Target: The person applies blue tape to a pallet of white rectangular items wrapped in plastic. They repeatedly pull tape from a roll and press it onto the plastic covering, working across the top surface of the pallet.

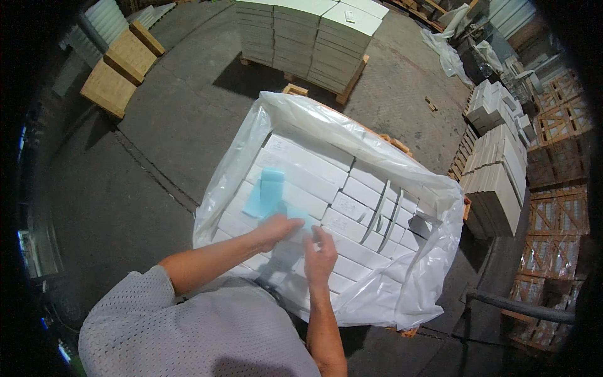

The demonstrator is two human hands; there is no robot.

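A thin light-blue sheet (267, 193), folded over at its upper end, hangs above the white boxes (300, 164). Its paler, blurred lower part runs down to both of my hands. My left hand (277, 231) pinches the sheet with thumb and fingers pressed together. Just to the right, my right hand (320, 254) is curled with thumb and fingertips closed at the sheet's end. Beneath the hands, the boxes lie in tight rows inside a clear plastic liner (418, 276). Two curved light strips (386, 217) stand up from the boxes on the right.
A tall stack of pale boxes (301, 44) rests on a wooden pallet (345, 94) beyond the lined load. Plywood pieces (122, 69) stand at far left. More stacked cartons (496, 182) and wooden crates (553, 232) line the right side, near a dark bar (521, 305).
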